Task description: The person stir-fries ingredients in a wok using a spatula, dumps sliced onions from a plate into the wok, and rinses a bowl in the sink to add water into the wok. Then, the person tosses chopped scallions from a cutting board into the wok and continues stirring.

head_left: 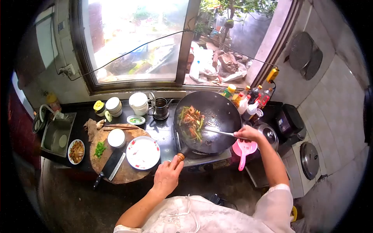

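Observation:
My left hand (pixel 167 179) is closed around the wooden handle of a black wok (pixel 223 110) on the stove (pixel 202 160). Stir-fried food (pixel 190 121), with green strips and reddish-brown pieces, lies in the left part of the wok. From the right, my right hand (pixel 249 133) grips the metal handle of a spatula (pixel 222 133). Its head reaches into the wok beside the food, and its exact shape is hard to make out. A pink plastic scoop (pixel 244 149) lies just below my right hand.
Left of the wok, a round cutting board (pixel 130 178) carries a white plate (pixel 143 153), a cleaver (pixel 117 167), chopped greens (pixel 100 150) and a bowl (pixel 116 138). A dish of food (pixel 76 151) stands near the sink (pixel 58 134). Bottles (pixel 248 103) and a lidded pot (pixel 267 134) stand right.

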The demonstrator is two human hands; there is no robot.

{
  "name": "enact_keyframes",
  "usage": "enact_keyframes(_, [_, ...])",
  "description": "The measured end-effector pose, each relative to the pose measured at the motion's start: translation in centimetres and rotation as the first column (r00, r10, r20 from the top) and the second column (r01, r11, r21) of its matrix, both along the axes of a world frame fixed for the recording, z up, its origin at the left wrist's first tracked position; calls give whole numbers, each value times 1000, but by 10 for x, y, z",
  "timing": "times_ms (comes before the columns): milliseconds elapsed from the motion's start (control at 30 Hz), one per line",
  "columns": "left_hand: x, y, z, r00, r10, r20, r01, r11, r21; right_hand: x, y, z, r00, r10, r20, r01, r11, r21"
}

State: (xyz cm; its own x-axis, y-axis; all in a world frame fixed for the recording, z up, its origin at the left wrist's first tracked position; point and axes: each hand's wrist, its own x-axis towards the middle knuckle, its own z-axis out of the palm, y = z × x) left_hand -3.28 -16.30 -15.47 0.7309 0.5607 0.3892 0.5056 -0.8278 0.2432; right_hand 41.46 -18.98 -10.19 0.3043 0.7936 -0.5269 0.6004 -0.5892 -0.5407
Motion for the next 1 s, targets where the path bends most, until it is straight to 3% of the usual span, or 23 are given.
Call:
enact_keyframes(100, [-1,0,0,1000,-13,-13,13,999,-32,-5,-18,-7,991,-124,-44,126,992,33])
enact_keyframes(200, [1,1,-1,1000,-21,-17,20,1000,-19,-11,-33,10,948,-138,288,92,982,168])
enact_keyframes(233, [2,1,-1,1000,-17,-5,17,1000,9,-41,-34,42,875,-136,464,87,988,127])
enact_keyframes(267, [3,1,-1,1000,-13,6,13,999,34,-49,-41,44,780,-112,615,-38,974,225])
enact_keyframes(367, [4,0,-3,1000,-12,3,12,999,52,-73,-48,41,539,-67,840,-318,907,277])
enact_keyframes(600, [3,0,-5,1000,-4,-9,5,998,64,-133,-88,91,523,-61,850,-277,931,238])
enact_keyframes(667, [4,0,-6,1000,-7,-8,8,998,55,-128,-84,62,462,-24,887,-428,870,247])
enact_keyframes(733, [2,1,-6,1000,-13,-3,13,999,43,-122,-69,37,356,-6,934,-424,890,168])
enact_keyframes(767, [0,1,-6,1000,-20,-3,20,1000,18,-110,-61,32,377,-41,925,-427,879,213])
enact_keyframes(1000, [1,-1,-8,1000,-7,25,8,1000,-16,-82,-25,60,224,-184,957,-394,881,261])
